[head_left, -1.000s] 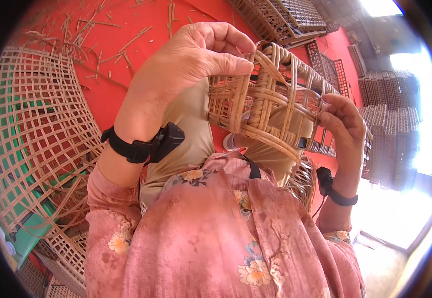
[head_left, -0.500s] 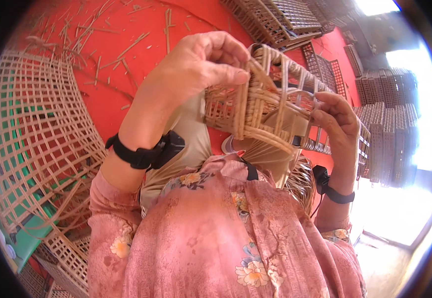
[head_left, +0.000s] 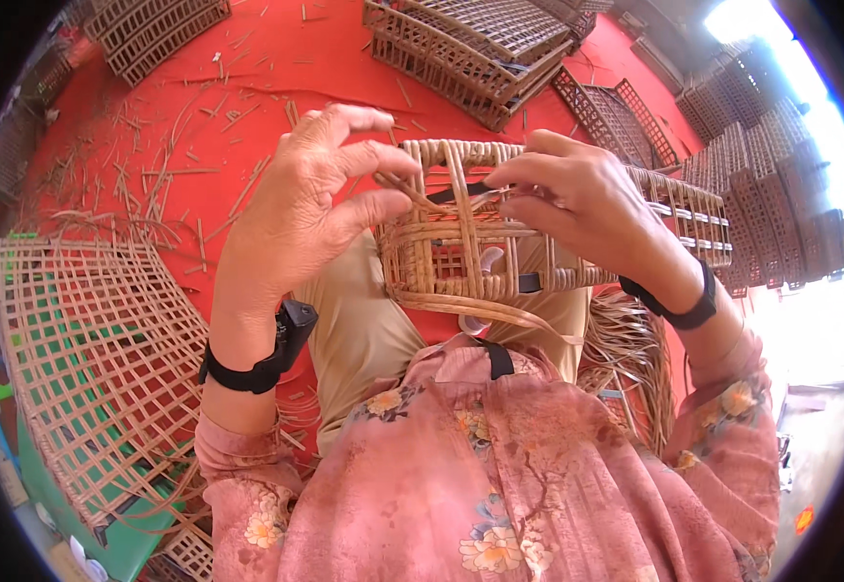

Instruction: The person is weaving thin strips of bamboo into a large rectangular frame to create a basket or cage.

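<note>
Clock = full view, 12 at top.

Wicker basket: 1 o'clock, lying over the tan-trousered legs, wrapped rim up at 12. Lap probably carries the load, which would leave the fingers free for fine work.

Left hand: 11 o'clock, at the basket's left end. Thumb and fingers part-spread; can't tell if they grip the cane between them.
Right hand: 2 o'clock, reaching over the basket's upper side. Narrow pinch, looks to be on a slim strip; strip end hidden by fingers. The 2 hands face each other across the same short stretch, likely so either can take tension.

Loose strip trails off the basket's lower edge toward 4; purpose unclear.

Cane bundle at 4 o'clock, right beside the leg, presumably for easy reach. Lattice panel at 9, leaning over a green surface. Offcuts on red floor at 10. Stacked baskets at 12 and 2, apart from the lap, likely to save floor space.
</note>
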`<state>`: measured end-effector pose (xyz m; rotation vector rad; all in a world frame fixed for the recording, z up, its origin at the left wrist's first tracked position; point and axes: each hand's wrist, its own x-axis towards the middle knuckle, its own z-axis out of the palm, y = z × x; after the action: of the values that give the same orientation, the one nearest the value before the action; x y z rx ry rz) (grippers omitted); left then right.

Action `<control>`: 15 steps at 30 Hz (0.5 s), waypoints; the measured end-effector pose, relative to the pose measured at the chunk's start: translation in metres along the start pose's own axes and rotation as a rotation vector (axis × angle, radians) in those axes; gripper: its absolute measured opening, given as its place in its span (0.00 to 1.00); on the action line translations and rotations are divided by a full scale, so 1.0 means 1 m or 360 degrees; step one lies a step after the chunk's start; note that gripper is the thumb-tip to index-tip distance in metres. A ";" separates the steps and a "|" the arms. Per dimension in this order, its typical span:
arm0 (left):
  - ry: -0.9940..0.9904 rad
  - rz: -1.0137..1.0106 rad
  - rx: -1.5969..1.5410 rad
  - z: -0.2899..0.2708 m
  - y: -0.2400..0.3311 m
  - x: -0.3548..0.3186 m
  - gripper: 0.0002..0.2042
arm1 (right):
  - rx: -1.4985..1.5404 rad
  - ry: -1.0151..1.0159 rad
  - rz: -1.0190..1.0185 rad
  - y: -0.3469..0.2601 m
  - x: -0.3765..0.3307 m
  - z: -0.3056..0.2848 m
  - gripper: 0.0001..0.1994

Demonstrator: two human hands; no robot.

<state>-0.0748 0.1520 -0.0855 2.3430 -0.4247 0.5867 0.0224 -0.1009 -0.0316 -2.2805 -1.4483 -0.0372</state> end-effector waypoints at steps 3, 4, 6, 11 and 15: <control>-0.0109 -0.0040 -0.0141 0.006 0.002 0.006 0.12 | -0.0141 -0.0138 -0.0143 -0.001 0.009 0.003 0.09; -0.0113 -0.0029 -0.0125 0.007 0.003 0.008 0.12 | -0.0141 -0.0119 -0.0148 0.000 0.011 0.006 0.09; -0.0157 -0.0033 -0.0231 0.009 0.004 0.013 0.10 | -0.0204 -0.0133 -0.0296 0.004 0.013 0.010 0.08; -0.0182 -0.0009 -0.0439 0.016 -0.003 0.022 0.07 | -0.0183 -0.0047 -0.0395 0.006 0.012 0.014 0.10; -0.0251 -0.0157 -0.0708 0.024 -0.005 0.027 0.09 | -0.0027 -0.0104 -0.0041 0.005 0.014 0.013 0.12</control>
<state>-0.0428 0.1354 -0.0909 1.9729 -0.4556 0.2297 0.0299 -0.0861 -0.0413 -2.2966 -1.5157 0.0178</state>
